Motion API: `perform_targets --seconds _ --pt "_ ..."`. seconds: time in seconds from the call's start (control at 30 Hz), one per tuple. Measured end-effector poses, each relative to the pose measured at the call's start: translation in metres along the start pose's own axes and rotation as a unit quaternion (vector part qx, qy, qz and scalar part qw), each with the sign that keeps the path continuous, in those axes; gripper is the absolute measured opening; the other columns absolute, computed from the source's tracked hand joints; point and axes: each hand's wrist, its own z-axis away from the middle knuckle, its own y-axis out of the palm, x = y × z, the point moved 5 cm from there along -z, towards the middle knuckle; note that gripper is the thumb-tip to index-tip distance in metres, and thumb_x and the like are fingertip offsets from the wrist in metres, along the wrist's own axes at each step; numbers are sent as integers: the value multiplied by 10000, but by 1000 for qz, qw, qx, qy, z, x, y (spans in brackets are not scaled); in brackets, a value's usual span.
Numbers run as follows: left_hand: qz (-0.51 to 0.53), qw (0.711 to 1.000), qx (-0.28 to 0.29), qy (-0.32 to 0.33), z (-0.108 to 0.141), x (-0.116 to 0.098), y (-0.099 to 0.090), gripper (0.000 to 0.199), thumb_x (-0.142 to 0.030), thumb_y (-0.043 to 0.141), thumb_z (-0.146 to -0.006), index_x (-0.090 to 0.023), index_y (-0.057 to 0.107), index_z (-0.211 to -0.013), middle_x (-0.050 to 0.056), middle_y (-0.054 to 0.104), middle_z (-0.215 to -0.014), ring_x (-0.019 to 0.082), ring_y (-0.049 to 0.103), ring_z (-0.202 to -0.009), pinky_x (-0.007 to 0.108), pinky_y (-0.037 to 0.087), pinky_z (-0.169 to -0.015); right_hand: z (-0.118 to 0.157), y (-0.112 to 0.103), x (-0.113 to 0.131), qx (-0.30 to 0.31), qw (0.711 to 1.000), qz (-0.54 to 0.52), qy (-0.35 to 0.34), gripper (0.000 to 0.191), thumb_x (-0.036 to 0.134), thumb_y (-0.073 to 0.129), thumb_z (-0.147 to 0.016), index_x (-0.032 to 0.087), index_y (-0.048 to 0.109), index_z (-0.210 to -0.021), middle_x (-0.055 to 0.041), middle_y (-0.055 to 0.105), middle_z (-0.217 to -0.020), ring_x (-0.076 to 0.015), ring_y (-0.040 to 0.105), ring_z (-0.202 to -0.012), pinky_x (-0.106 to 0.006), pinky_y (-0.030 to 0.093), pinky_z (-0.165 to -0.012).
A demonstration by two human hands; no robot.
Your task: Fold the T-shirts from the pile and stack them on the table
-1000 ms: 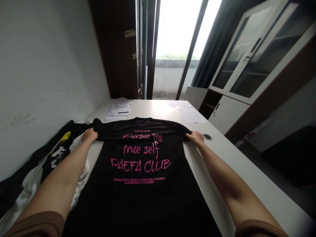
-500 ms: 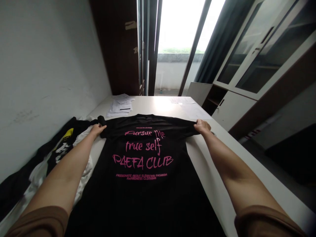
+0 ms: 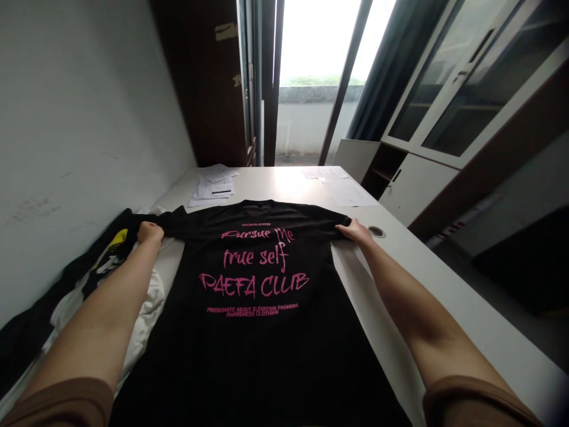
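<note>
We spread the black fabric T-shirt, left hand and right hand fingers gripping its sleeves; the next move likely needs even tension.

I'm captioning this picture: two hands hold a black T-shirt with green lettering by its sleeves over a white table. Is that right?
Not quite: the lettering is pink, not green, as the head view shows. The rest stands: the left hand and right hand hold the black T-shirt by its sleeves over the white table.
</note>
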Motion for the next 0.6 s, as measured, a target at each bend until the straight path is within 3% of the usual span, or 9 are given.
perform_targets --seconds 0.1,0.27,0.4,0.6 --pt "-4 997 -48 -68 4 3 1 264 -266 628 -828 -103 622 -1034 174 686 -991 364 639 -1114 466 542 -891 7 4 9 -22 999 4 -25 598 375 683 -811 155 572 -1356 -198 688 -1208 -337 659 -1098 -420 522 -916" --pt "55 989 26 -131 13 0 27 323 -371 641 -846 -107 652 -1032 121 684 -802 281 688 -736 404 586 -629 10 -1 -10 -97 991 -86 42 419 215 509 -883 162 650 -1273 -180 707 -1209 -322 663 -1094 -401 508 -928" --pt "88 985 82 -121 17 -8 35 287 -312 725 -762 -135 677 -983 67 670 -702 232 650 -620 363 575 -557 17 -5 -21 -145 978 -141 45 384 243 419 -950 174 669 -1233 -159 726 -1176 -304 663 -1083 -393 495 -954" --pt "111 991 73 -35 24 -34 42 379 -345 550 -915 -125 641 -1209 73 712 -843 199 687 -697 308 590 -607 39 0 -2 -147 984 -100 3 553 562 443 -1000 182 548 -1388 -174 726 -1116 -332 675 -1033 -413 503 -901"
